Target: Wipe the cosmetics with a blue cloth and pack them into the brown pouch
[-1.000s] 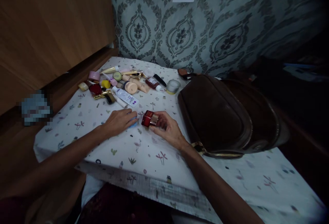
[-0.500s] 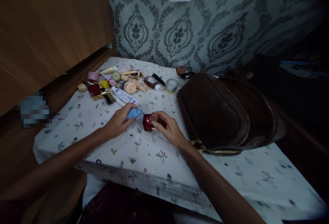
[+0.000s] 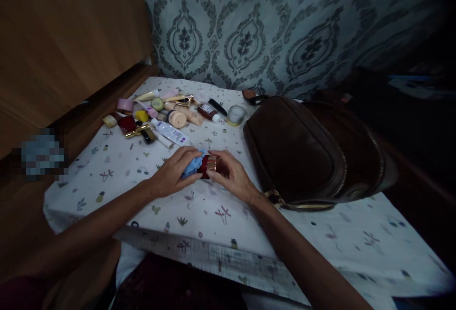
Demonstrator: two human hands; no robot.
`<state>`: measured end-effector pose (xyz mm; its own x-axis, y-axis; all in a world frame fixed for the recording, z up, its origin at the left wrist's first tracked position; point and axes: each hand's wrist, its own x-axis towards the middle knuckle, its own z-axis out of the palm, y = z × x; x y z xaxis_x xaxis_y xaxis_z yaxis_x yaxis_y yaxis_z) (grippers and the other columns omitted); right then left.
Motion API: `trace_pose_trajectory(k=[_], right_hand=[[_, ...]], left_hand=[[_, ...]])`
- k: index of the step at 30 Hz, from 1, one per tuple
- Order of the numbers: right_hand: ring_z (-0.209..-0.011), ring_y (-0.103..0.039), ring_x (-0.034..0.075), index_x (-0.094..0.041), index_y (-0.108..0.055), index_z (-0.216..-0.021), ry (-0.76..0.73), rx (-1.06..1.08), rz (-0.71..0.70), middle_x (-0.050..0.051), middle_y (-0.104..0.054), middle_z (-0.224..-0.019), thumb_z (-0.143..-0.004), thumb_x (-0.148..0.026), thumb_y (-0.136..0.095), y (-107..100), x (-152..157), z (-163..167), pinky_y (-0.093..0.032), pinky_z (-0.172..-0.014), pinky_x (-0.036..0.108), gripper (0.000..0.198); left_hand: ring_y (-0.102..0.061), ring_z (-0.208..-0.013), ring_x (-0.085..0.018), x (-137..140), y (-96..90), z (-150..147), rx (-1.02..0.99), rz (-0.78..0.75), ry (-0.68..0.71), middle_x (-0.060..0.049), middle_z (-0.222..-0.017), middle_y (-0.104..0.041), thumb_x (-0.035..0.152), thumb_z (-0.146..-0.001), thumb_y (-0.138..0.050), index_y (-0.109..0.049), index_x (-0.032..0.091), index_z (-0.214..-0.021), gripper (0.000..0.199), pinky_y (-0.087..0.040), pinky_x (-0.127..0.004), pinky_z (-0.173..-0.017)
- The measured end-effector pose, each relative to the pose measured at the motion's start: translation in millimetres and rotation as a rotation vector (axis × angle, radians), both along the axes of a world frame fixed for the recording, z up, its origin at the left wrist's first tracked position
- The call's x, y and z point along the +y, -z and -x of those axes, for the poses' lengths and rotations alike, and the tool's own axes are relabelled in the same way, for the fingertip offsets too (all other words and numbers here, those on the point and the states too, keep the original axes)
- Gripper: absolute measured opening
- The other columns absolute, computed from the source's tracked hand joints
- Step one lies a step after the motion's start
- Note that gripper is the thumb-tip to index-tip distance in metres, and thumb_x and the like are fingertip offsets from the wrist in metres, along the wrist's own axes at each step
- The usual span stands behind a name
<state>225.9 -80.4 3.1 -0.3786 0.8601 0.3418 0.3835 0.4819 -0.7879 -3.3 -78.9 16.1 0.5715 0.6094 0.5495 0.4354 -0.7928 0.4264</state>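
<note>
Between my hands is a small red bottle (image 3: 204, 167) with a shiny gold cap (image 3: 213, 164), lying sideways just over the table. My right hand (image 3: 230, 174) is closed around the cap end. My left hand (image 3: 180, 170) grips a crumpled blue cloth (image 3: 192, 165) and presses it against the red end, covering part of it. Beyond my left hand lie a white tube with purple print (image 3: 171, 132) and a slim white stick (image 3: 162, 138).
Several cosmetics lie at the back left, among them a pink jar (image 3: 124, 105), a gold tube (image 3: 137, 132) and a brown bottle (image 3: 208, 112). A grey jar (image 3: 236, 115) stands near a large brown leather bag (image 3: 295, 153) on the right. The patterned tablecloth (image 3: 199, 224) hangs over the front edge.
My left hand has moved right with the blue cloth, which now touches the red bottle. My right hand still holds the bottle by its gold cap. The view has tilted slightly downward.
</note>
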Motion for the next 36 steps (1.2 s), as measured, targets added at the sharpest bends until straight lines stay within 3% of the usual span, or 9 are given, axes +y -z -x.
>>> trace_pose_trajectory(k=[6, 10, 15, 17, 20, 24, 27, 32, 36], right_hand=[[-0.107, -0.062, 0.025, -0.023, -0.052, -0.136, -0.102, 0.135, 0.170, 0.011, -0.061, -0.122, -0.084, -0.044, -0.070, 2.6, -0.6, -0.9, -0.052, -0.092, 0.040, 0.060], [-0.106, -0.063, 0.025, -0.021, -0.057, -0.128, -0.062, 0.204, 0.232, 0.011, -0.064, -0.116, -0.077, -0.048, -0.076, 1.6, -0.9, 2.2, -0.054, -0.087, 0.038, 0.061], [-0.088, -0.066, 0.021, -0.021, -0.059, -0.114, -0.014, 0.241, 0.256, 0.006, -0.069, -0.099, -0.073, -0.051, -0.078, -1.3, -3.2, 7.9, -0.056, -0.078, 0.036, 0.054], [-0.079, -0.066, 0.019, -0.021, -0.059, -0.105, -0.011, 0.250, 0.299, 0.004, -0.069, -0.090, -0.075, -0.053, -0.075, -3.0, -4.3, 9.0, -0.055, -0.071, 0.033, 0.047], [-0.065, -0.061, 0.016, -0.020, -0.059, -0.093, 0.032, 0.226, 0.339, 0.001, -0.066, -0.080, -0.080, -0.057, -0.069, -5.8, -4.8, 8.8, -0.051, -0.057, 0.029, 0.041], [-0.055, -0.053, 0.012, -0.019, -0.059, -0.096, 0.008, 0.208, 0.378, 0.001, -0.064, -0.078, -0.085, -0.061, -0.059, -8.7, -4.5, 6.6, -0.045, -0.048, 0.026, 0.043], [-0.067, -0.059, 0.015, -0.019, -0.061, -0.105, -0.017, 0.180, 0.333, 0.004, -0.066, -0.090, -0.085, -0.058, -0.062, -8.3, -4.8, 4.7, -0.048, -0.054, 0.026, 0.043], [-0.101, -0.063, 0.022, -0.021, -0.053, -0.131, -0.046, 0.156, 0.236, 0.009, -0.064, -0.116, -0.084, -0.047, -0.067, -2.6, -3.7, 1.7, -0.052, -0.083, 0.035, 0.056], [-0.102, -0.064, 0.022, -0.022, -0.054, -0.131, -0.058, 0.192, 0.265, 0.008, -0.065, -0.115, -0.084, -0.045, -0.067, -0.8, -3.5, 1.5, -0.052, -0.087, 0.036, 0.054]], left_hand=[[-0.057, -0.115, -0.024, 2.2, 2.6, 0.5, -0.032, -0.027, -0.032, -0.012, -0.122, -0.058, 0.030, -0.095, -0.059, -0.052, 0.020, -0.127, 0.034, -0.050, -0.043, -0.098], [-0.060, -0.111, -0.023, 1.0, 2.3, 0.2, -0.060, -0.081, -0.031, -0.012, -0.119, -0.063, 0.025, -0.097, -0.055, -0.056, 0.020, -0.122, 0.026, -0.050, -0.043, -0.096], [-0.061, -0.108, -0.023, -2.1, 0.3, -1.1, -0.081, -0.108, -0.012, -0.011, -0.115, -0.065, 0.024, -0.098, -0.051, -0.058, 0.020, -0.120, 0.023, -0.051, -0.042, -0.093], [-0.060, -0.111, -0.024, -2.9, 0.5, -1.8, -0.059, -0.084, -0.001, -0.013, -0.117, -0.063, 0.031, -0.098, -0.054, -0.057, 0.019, -0.122, 0.027, -0.051, -0.042, -0.094], [-0.056, -0.119, -0.029, -3.3, 3.7, -3.4, 0.016, -0.036, -0.010, -0.017, -0.126, -0.057, 0.048, -0.092, -0.060, -0.051, 0.018, -0.129, 0.048, -0.050, -0.046, -0.099], [-0.053, -0.123, -0.030, -1.9, 9.5, -5.1, 0.047, -0.017, -0.040, -0.017, -0.130, -0.053, 0.050, -0.092, -0.059, -0.046, 0.018, -0.134, 0.055, -0.049, -0.048, -0.101], [-0.054, -0.120, -0.029, -0.8, 10.8, -4.8, 0.023, 0.003, -0.046, -0.015, -0.128, -0.055, 0.049, -0.093, -0.059, -0.047, 0.020, -0.133, 0.051, -0.049, -0.048, -0.099], [-0.054, -0.121, -0.029, -1.6, 9.6, -4.6, 0.020, -0.006, -0.058, -0.015, -0.129, -0.055, 0.047, -0.092, -0.060, -0.047, 0.021, -0.133, 0.050, -0.050, -0.047, -0.098], [-0.056, -0.118, -0.029, -4.2, 9.1, -5.4, 0.020, -0.050, -0.071, -0.014, -0.129, -0.055, 0.042, -0.094, -0.059, -0.047, 0.024, -0.134, 0.045, -0.051, -0.047, -0.098]])
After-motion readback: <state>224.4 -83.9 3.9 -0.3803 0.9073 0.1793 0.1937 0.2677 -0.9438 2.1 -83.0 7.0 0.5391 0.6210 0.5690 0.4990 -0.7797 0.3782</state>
